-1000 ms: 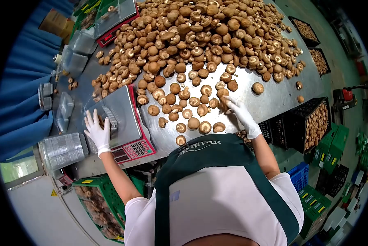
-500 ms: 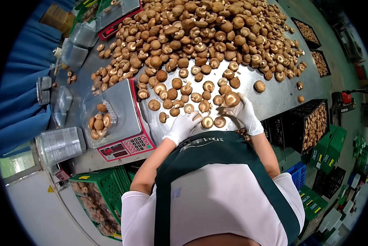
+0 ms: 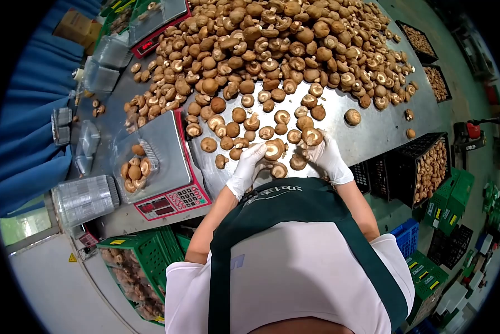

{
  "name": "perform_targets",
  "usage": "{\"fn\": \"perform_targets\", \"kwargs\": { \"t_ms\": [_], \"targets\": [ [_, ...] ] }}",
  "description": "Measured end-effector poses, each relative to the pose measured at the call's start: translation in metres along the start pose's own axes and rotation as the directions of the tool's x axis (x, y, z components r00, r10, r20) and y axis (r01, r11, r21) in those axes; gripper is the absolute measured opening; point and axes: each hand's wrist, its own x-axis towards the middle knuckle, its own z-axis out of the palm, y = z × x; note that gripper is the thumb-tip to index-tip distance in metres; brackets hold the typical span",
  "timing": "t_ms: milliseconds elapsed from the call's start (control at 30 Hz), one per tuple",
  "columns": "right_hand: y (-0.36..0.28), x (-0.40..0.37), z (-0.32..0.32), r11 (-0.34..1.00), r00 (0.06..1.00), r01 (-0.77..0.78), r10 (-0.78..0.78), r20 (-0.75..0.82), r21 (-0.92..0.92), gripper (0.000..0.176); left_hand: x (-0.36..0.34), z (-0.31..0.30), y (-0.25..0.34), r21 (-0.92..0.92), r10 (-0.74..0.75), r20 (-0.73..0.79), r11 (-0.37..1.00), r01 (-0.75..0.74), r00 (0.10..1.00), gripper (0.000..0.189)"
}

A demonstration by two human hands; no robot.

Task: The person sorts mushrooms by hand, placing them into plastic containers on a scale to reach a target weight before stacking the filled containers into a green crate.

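Both my hands wear white gloves and are close together over the near edge of the metal table. My left hand (image 3: 247, 166) grips a shiitake mushroom (image 3: 273, 150) with its pale gill side up. A second shiitake mushroom (image 3: 312, 137) is pinched between the thumb and fingers of my right hand (image 3: 329, 159). Below and between the hands lie a loose mushroom (image 3: 279, 170) and another mushroom (image 3: 297, 162). To the left stands a red-edged scale (image 3: 178, 161) with an open clear plastic tray (image 3: 154, 156) on it, and several mushrooms are in the tray.
A large mushroom heap (image 3: 283, 44) covers the far part of the table (image 3: 367, 131). Stacked clear trays (image 3: 85, 197) sit at the left edge. Black crates (image 3: 408, 170) of mushrooms stand at the right, and a green crate (image 3: 144, 250) stands below left. A second scale (image 3: 149, 42) is at upper left.
My left hand has moved slightly right and up and now holds a mushroom, gill side up. My right hand still grips its mushroom, shifted a little left.
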Motion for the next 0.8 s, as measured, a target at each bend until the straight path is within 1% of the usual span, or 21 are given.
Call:
{"fn": "perform_targets", "kwargs": {
  "t_ms": [33, 67, 100, 133, 167, 233, 267, 300, 333, 367, 400, 433, 467, 500, 567, 600, 633, 700, 733, 767, 800],
  "targets": [
    [0.0, 0.003, -0.002, 1.0, 1.0, -0.001, 0.001, 0.002, 0.0, 0.045, -0.002, 0.003, 0.002, -0.092, -0.021, 0.002, 0.996, 0.021, 1.0, 0.035],
    [0.0, 0.004, -0.004, 1.0, 0.999, -0.017, 0.017, 0.034, -0.021, 0.044, 0.0, -0.001, -0.001, -0.096, -0.03, 0.031, 0.995, 0.033, 0.999, 0.034],
    [0.0, 0.006, -0.005, 0.999, 0.997, -0.031, 0.034, 0.066, -0.042, 0.044, 0.0, -0.002, -0.001, -0.095, -0.03, 0.03, 0.995, 0.033, 0.999, 0.034],
    [0.001, 0.008, -0.006, 0.997, 0.995, -0.015, 0.022, 0.1, -0.072, 0.044, 0.0, -0.003, -0.001, -0.111, -0.045, 0.023, 0.993, 0.047, 0.999, 0.035],
    [0.001, 0.008, -0.006, 0.997, 0.995, -0.015, 0.023, 0.101, -0.071, 0.044, 0.0, -0.003, -0.001, -0.126, -0.059, 0.018, 0.99, 0.061, 0.998, 0.036],
    [0.002, 0.005, 0.001, 0.992, 0.998, 0.007, 0.0, 0.057, -0.13, 0.044, 0.0, -0.003, 0.0, -0.149, -0.078, -0.009, 0.986, 0.075, 0.997, 0.038],
    [0.002, 0.005, 0.0, 0.991, 0.998, 0.006, 0.002, 0.058, -0.13, 0.044, 0.0, -0.002, 0.0, -0.174, -0.097, -0.035, 0.981, 0.089, 0.995, 0.041],
    [0.001, 0.005, -0.002, 0.995, 0.994, 0.007, 0.003, 0.105, -0.097, 0.045, 0.002, -0.005, -0.002, -0.174, -0.096, -0.036, 0.981, 0.088, 0.995, 0.041],
    [0.001, 0.004, -0.002, 0.998, 0.988, 0.006, 0.004, 0.153, -0.063, 0.046, 0.005, -0.012, -0.005, -0.206, -0.138, -0.023, 0.97, 0.13, 0.99, 0.043],
    [0.002, 0.002, -0.001, 0.998, 0.988, 0.005, 0.005, 0.154, -0.064, 0.046, 0.007, -0.016, -0.006, -0.236, -0.179, -0.009, 0.956, 0.172, 0.984, 0.044],
    [0.001, -0.003, 0.007, 0.996, 0.986, 0.03, -0.015, 0.166, -0.09, 0.047, 0.007, -0.018, -0.006, -0.237, -0.177, -0.011, 0.957, 0.169, 0.984, 0.044],
    [0.002, -0.006, 0.012, 0.992, 0.983, 0.053, -0.032, 0.18, -0.115, 0.049, 0.005, -0.02, -0.005, -0.295, -0.179, 0.015, 0.939, 0.175, 0.984, 0.041],
    [0.002, -0.009, 0.013, 0.994, 0.991, 0.058, -0.047, 0.127, -0.089, 0.053, 0.004, -0.021, -0.005, -0.352, -0.178, 0.041, 0.918, 0.181, 0.983, 0.038],
    [0.002, -0.013, 0.019, 0.994, 0.99, 0.053, -0.041, 0.132, -0.091, 0.053, 0.002, -0.023, -0.005, -0.353, -0.174, 0.035, 0.919, 0.175, 0.984, 0.038],
    [0.003, -0.022, 0.034, 0.953, 0.989, 0.145, -0.144, 0.027, -0.265, 0.046, -0.003, -0.027, -0.005, -0.389, -0.056, 0.027, 0.919, 0.062, 0.998, 0.033],
    [0.005, -0.015, 0.03, 0.968, 0.986, 0.161, -0.152, 0.062, -0.194, 0.036, -0.009, -0.023, 0.0, -0.425, -0.069, -0.053, 0.904, 0.04, 0.996, 0.028],
    [0.004, -0.013, 0.026, 0.969, 0.984, 0.13, -0.1, 0.148, -0.211, 0.028, -0.012, -0.025, 0.001, -0.427, -0.062, -0.064, 0.904, 0.029, 0.996, 0.028],
    [0.011, -0.015, 0.033, 0.907, 0.984, 0.178, -0.156, 0.088, -0.382, 0.025, -0.018, -0.029, 0.001, -0.52, -0.038, -0.121, 0.853, -0.031, 0.992, 0.022],
    [0.014, -0.01, 0.03, 0.869, 0.984, 0.177, -0.155, 0.084, -0.461, 0.022, -0.019, -0.03, 0.004, -0.519, -0.053, -0.134, 0.854, -0.025, 0.99, 0.015],
    [0.016, -0.01, 0.036, 0.83, 0.986, 0.168, -0.149, 0.079, -0.532, 0.019, -0.022, -0.036, 0.003, -0.523, -0.047, -0.144, 0.851, -0.036, 0.988, 0.015],
    [0.018, -0.006, 0.039, 0.796, 0.987, 0.162, -0.13, 0.096, -0.584, 0.017, -0.026, -0.042, 0.003, -0.451, -0.034, -0.164, 0.891, -0.044, 0.986, 0.014]
  ]
}}
